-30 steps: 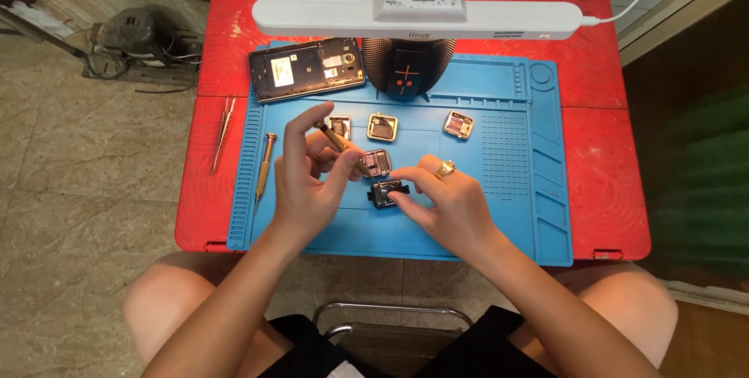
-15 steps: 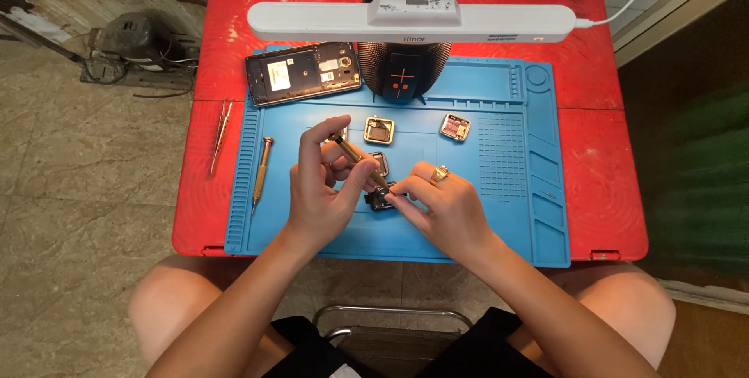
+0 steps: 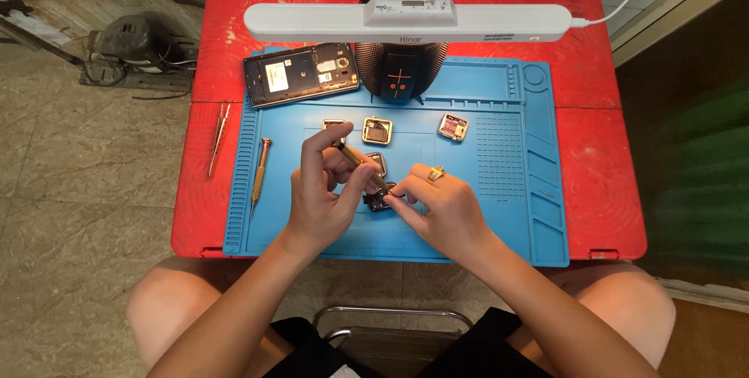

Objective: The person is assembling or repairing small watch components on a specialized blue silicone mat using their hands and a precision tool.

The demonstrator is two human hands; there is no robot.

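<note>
My left hand grips a small gold-handled screwdriver, its tip angled down onto a small dark square part on the blue work mat. My right hand, with a gold ring on one finger, pinches that dark part at its right side and steadies it on the mat. A similar square part lies just behind the screwdriver, partly hidden by it.
Three more square gold-edged parts lie farther back on the mat. An opened phone lies at the back left, next to a dark round speaker under a white lamp bar. Another screwdriver and tweezers lie left.
My left hand has turned and tilted the screwdriver so its tip now rests on the dark part. My right hand has stayed on the part.
</note>
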